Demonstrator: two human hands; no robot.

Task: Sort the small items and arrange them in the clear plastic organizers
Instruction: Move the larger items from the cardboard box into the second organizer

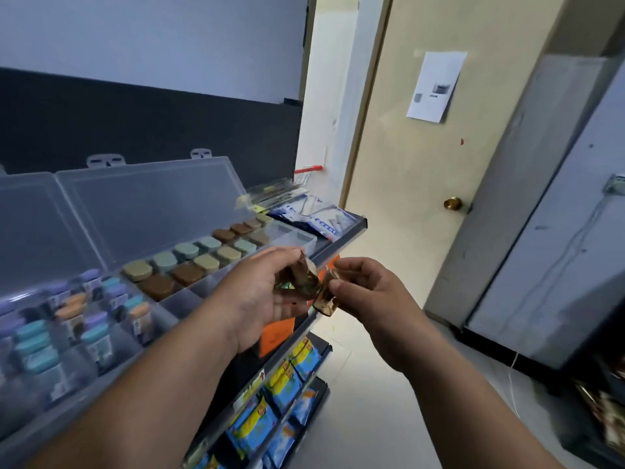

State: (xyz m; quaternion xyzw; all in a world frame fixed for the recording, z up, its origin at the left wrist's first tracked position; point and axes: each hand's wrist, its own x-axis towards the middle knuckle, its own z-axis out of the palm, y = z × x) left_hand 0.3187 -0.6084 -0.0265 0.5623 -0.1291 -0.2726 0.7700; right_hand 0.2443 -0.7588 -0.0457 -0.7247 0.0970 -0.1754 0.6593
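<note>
My left hand (267,296) holds a bunch of small brown wrapped packets (299,275) in its curled fingers. My right hand (368,292) pinches one brown packet (326,297) between thumb and fingers, right beside the bunch. Both hands hover over the shelf edge. To the left, a clear plastic organizer (203,289) lies open with its lid up and holds rows of small round jars (189,262) in brown, tan and pale green. A second open organizer (101,363) nearer me holds small bottles (98,336) with teal, purple and orange caps.
The organizers sit on a store shelf (345,238). White and blue sachets (318,214) lie at its far end. Blue and yellow packets (280,390) hang on lower shelves. A beige door (422,164) with a brass knob stands ahead; a grey cabinet (558,248) is at right.
</note>
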